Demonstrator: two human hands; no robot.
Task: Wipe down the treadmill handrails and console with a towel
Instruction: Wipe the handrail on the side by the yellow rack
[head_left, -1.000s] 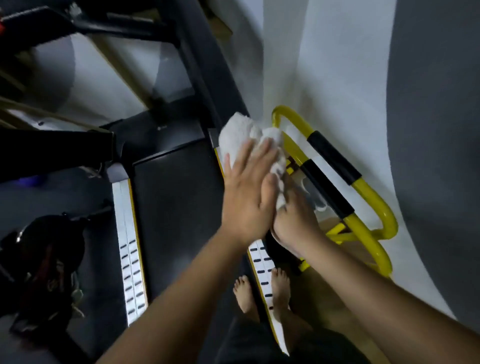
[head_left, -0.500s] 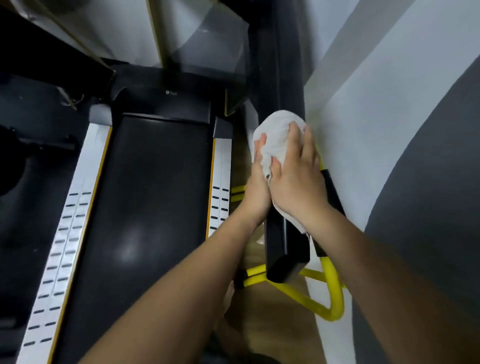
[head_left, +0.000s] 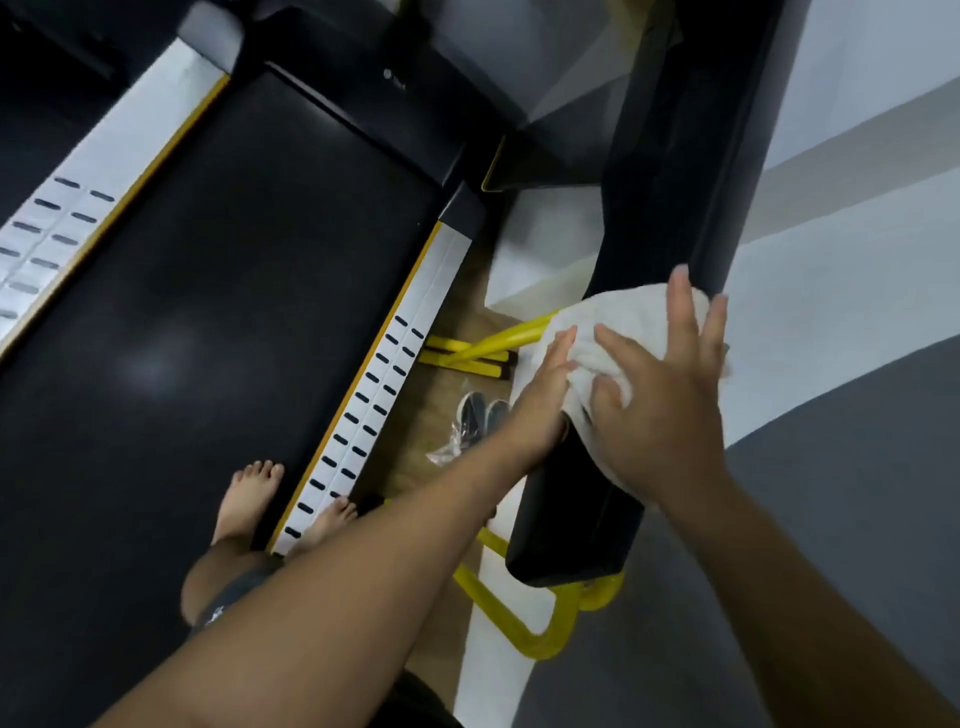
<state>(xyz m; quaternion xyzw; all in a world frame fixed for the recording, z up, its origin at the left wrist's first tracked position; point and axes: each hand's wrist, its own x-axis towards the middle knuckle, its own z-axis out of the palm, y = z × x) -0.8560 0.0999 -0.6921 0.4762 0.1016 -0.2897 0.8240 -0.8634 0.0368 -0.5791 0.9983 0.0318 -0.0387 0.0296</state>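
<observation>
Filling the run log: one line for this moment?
step: wiping handrail | towel draped over rail | left hand pressing | right hand pressing | console: unseen

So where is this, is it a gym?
Probably a gym or home workout room: a treadmill belt underfoot, its black handrail being wiped with a towel, and yellow exercise bars on the floor.

wall (head_left: 857, 291) perhaps tight beside handrail (head_left: 670, 171)
</observation>
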